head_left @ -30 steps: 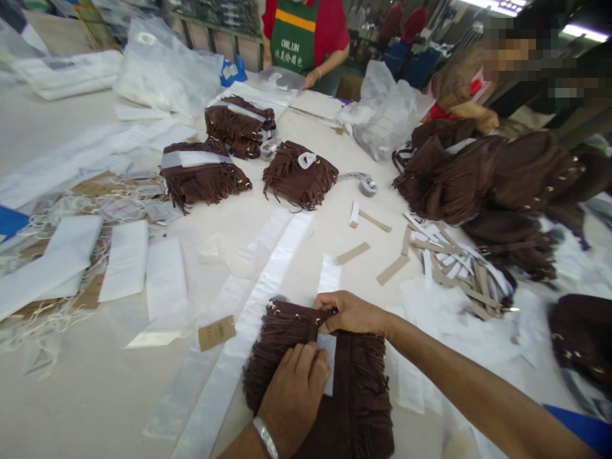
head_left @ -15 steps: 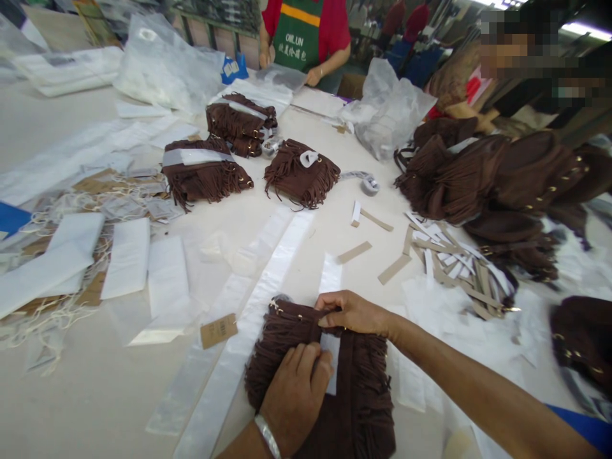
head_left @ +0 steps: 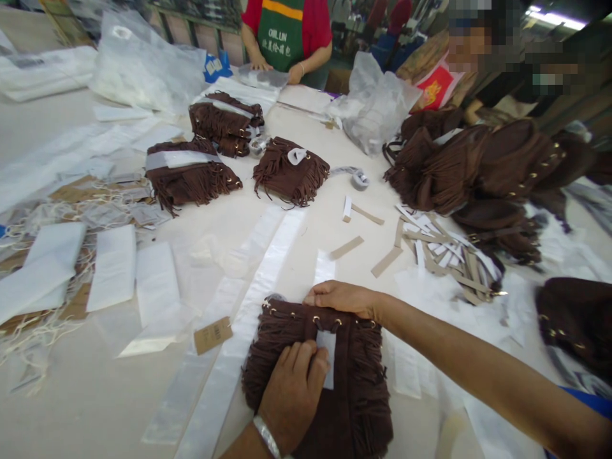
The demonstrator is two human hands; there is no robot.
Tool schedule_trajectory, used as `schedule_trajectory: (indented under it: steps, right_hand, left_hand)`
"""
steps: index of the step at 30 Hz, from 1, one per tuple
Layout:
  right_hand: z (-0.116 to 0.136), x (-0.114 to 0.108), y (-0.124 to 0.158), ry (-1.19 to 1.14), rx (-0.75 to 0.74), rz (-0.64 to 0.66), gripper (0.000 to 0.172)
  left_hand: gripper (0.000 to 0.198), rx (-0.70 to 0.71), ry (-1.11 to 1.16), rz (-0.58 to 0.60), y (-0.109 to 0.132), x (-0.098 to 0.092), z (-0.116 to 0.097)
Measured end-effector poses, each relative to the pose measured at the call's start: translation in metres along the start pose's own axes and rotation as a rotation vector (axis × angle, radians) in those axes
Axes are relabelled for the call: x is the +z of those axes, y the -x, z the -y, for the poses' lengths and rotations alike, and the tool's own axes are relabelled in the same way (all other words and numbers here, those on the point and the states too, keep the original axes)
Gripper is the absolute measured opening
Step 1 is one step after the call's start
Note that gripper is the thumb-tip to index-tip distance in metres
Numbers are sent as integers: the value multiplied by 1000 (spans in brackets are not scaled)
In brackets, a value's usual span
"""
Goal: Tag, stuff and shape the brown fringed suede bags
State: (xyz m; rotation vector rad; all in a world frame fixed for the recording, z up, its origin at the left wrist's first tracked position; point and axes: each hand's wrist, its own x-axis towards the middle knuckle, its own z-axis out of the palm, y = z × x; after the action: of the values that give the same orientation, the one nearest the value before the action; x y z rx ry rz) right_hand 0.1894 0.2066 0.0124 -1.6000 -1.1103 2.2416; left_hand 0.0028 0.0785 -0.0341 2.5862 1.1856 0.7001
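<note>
A brown fringed bag (head_left: 356, 389) lies in front of me on the white table (head_left: 95, 395). My left hand (head_left: 291, 392) presses flat on the bag, fingertips on a white paper strip (head_left: 329, 357) that runs down its middle. My right hand (head_left: 342, 296) rests at the bag's top edge by the gold rings, fingers curled and pressed on the strip's upper end. A long clear plastic strip (head_left: 248, 325) lies just left of the bag, with a small brown tag (head_left: 213, 335) beside it.
Three finished fringed bags (head_left: 191, 172) (head_left: 227, 121) (head_left: 291, 172) sit mid-table. A heap of brown bags (head_left: 478, 172) lies at the right, with loose paper strips (head_left: 444, 252) below it. White paper sheets (head_left: 112, 268) lie left. A person in a green apron (head_left: 284, 32) stands at the far side.
My right hand has slid slightly up to the bag's top edge, uncovering more of the white strip and gold rings. My left hand stays pressed on the bag. The view shifted a little.
</note>
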Motion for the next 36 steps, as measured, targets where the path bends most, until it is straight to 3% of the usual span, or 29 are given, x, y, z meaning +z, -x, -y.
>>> schedule_trajectory:
  steps: [2,7,13,15,18,23,27,32,36]
  right_hand:
    - [4,-1,-10,107,48,20,17]
    - [15,-3,-27,331,85,140,18]
    - [32,5,-29,440,-37,257,17]
    - [38,7,-25,503,-61,222,15]
    - [41,8,-17,554,-92,182,25]
    - [31,14,-12,405,-136,137,35]
    - [26,23,-11,350,-196,66,32]
    - [34,34,-1,692,-345,-14,44]
    - [38,46,-5,897,-339,-173,50]
  left_hand:
    - [26,-2,-1,-2,0,0,0]
    - [27,-11,11,40,1,2,1]
    - [26,-14,2,58,-1,0,1]
    - [26,-18,2,55,-2,-1,0]
    - [25,-24,6,56,-3,-4,0]
    - [24,-17,6,54,-5,-5,1]
    - [25,-28,12,55,-5,-4,1]
    - [25,-28,-5,56,-3,-1,1]
    - [26,-23,-25,56,0,2,1]
